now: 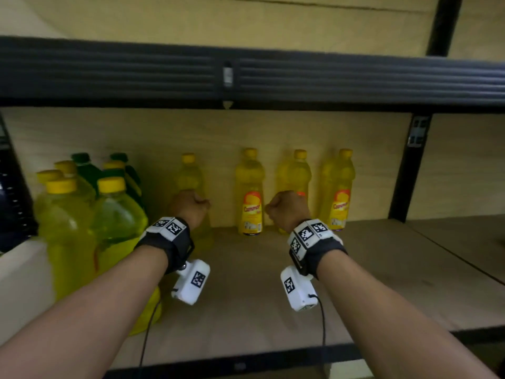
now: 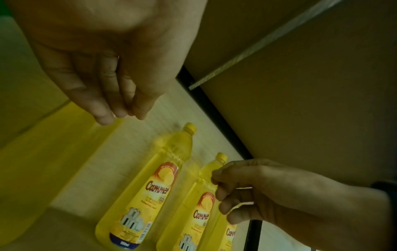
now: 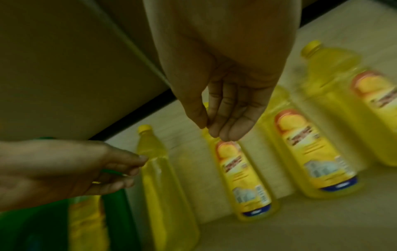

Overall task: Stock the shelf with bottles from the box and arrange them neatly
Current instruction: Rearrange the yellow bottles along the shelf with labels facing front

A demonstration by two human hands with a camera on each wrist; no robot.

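Observation:
Four slim yellow bottles stand upright in a row at the back of the wooden shelf (image 1: 355, 269). My left hand (image 1: 191, 206) is in front of the leftmost bottle (image 1: 190, 173). In the right wrist view its fingertips (image 3: 140, 159) sit at that bottle's (image 3: 163, 186) shoulder; whether they touch it I cannot tell. My right hand (image 1: 284, 209) hovers in front of the third bottle (image 1: 296, 170), beside the labelled second bottle (image 1: 250, 192). The fourth bottle (image 1: 337, 187) stands to the right. Both wrist views show loosely bent fingers (image 2: 103, 108) (image 3: 232, 127) holding nothing.
Several large yellow bottles (image 1: 117, 214) and green bottles (image 1: 84, 168) crowd the shelf's left end, beside a white box (image 1: 21, 283). A black rail (image 1: 246, 77) of the upper shelf hangs overhead. A black upright (image 1: 410, 173) bounds the right side.

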